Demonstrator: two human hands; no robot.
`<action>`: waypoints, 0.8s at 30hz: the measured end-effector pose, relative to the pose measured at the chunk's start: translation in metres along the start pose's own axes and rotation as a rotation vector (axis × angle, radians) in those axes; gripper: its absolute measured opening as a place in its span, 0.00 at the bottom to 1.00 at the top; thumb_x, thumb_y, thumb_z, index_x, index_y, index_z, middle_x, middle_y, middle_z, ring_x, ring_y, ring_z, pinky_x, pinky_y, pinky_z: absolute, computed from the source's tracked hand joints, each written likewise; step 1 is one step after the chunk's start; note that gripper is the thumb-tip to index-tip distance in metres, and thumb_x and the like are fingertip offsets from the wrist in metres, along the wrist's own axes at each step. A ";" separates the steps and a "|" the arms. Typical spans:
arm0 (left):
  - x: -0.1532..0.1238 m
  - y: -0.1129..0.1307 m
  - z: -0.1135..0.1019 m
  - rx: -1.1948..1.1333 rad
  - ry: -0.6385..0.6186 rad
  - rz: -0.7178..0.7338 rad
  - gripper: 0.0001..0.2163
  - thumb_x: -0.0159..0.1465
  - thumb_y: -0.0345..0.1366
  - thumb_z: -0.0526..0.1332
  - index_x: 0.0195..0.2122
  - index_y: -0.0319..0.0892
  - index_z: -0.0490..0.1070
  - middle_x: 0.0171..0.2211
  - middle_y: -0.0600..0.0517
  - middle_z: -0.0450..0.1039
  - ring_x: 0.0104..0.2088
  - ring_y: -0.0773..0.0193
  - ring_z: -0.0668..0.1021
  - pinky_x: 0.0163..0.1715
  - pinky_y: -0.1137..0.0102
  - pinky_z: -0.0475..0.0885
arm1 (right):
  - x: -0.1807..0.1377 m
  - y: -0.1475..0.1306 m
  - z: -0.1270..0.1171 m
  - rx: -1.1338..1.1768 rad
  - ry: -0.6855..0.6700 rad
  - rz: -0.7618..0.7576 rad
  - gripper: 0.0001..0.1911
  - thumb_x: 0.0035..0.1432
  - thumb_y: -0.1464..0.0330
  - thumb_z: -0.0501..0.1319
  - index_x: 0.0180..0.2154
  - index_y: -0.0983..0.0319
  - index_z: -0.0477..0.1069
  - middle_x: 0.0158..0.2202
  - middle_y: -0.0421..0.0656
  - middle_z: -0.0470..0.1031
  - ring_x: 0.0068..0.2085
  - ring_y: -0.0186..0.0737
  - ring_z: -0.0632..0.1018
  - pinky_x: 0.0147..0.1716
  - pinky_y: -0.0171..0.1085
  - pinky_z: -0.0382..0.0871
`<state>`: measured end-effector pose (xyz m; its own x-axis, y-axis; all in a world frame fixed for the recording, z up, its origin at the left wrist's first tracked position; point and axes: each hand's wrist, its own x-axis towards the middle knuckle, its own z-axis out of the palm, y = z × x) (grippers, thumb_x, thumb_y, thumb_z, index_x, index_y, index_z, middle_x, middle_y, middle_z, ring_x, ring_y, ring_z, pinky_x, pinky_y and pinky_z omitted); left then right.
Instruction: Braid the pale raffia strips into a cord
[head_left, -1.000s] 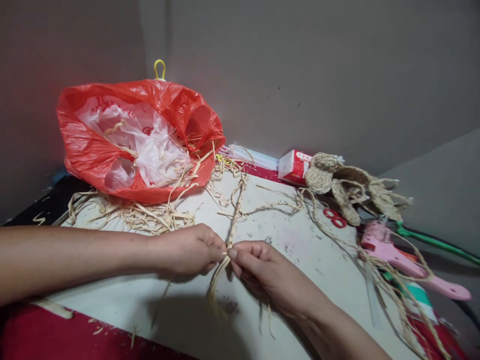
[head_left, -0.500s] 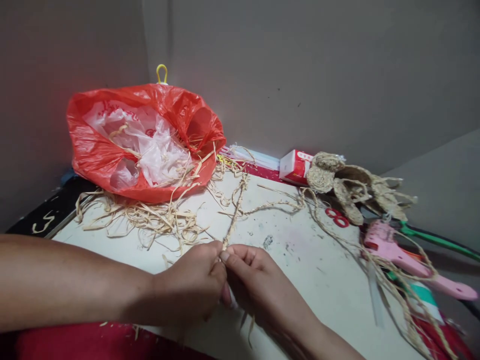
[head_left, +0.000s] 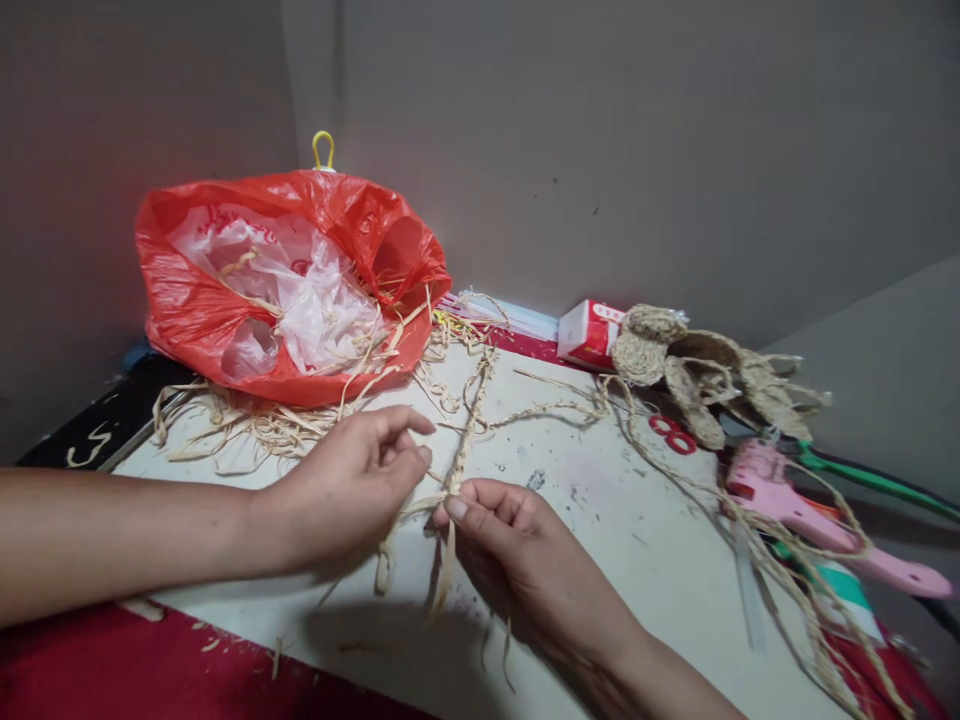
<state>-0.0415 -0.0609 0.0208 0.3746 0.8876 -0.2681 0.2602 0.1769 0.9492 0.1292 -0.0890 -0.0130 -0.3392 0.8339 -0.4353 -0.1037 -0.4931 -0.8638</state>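
My right hand [head_left: 517, 550] pinches the lower end of a braided straw cord [head_left: 469, 440] between thumb and fingers. From that pinch a flat loose strand [head_left: 445, 575] hangs down, and another bends left toward my left hand. My left hand [head_left: 367, 465] is off the cord, to its left, with the index finger and thumb apart and the other fingers curled. No strand shows between its fingertips. The cord runs away from me up the white tabletop [head_left: 592, 530]. Under my left hand lies a heap of loose straw strips [head_left: 259, 425], partly covered.
A red plastic bag [head_left: 180, 290] with white plastic inside stands at the back left. To the right are a red and white box [head_left: 589, 335], woven straw pieces [head_left: 645, 345], red-handled scissors [head_left: 673, 435] and a pink glue gun [head_left: 817, 520]. Braided cord trails along the right side.
My left hand has let go of the cord's end and moved up and left, its fingers parting. My right hand keeps its pinch, and the loose strands below it now show.
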 end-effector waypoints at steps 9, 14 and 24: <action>0.013 -0.020 0.013 -0.019 -0.331 -0.039 0.11 0.63 0.39 0.51 0.29 0.39 0.66 0.23 0.57 0.63 0.25 0.71 0.65 0.26 0.75 0.61 | 0.003 -0.008 -0.009 -0.058 -0.111 0.032 0.18 0.51 0.56 0.65 0.25 0.65 0.68 0.17 0.33 0.58 0.18 0.26 0.51 0.17 0.31 0.41; 0.019 -0.022 0.001 0.138 -0.431 0.069 0.14 0.64 0.36 0.49 0.32 0.37 0.74 0.28 0.53 0.72 0.29 0.69 0.70 0.33 0.74 0.64 | 0.003 -0.015 -0.019 -0.272 -0.157 0.079 0.20 0.52 0.53 0.63 0.25 0.64 0.69 0.15 0.31 0.53 0.17 0.26 0.50 0.17 0.31 0.41; 0.031 -0.034 -0.001 0.075 -0.420 -0.069 0.15 0.59 0.41 0.54 0.29 0.37 0.76 0.17 0.55 0.66 0.19 0.71 0.64 0.22 0.75 0.59 | 0.001 -0.016 -0.021 -0.608 -0.180 -0.036 0.18 0.61 0.56 0.54 0.30 0.64 0.69 0.23 0.37 0.62 0.25 0.31 0.60 0.24 0.31 0.54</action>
<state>-0.0393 -0.0393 -0.0192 0.6799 0.6214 -0.3893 0.3557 0.1847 0.9162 0.1503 -0.0748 -0.0047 -0.5031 0.7663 -0.3996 0.4139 -0.1923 -0.8898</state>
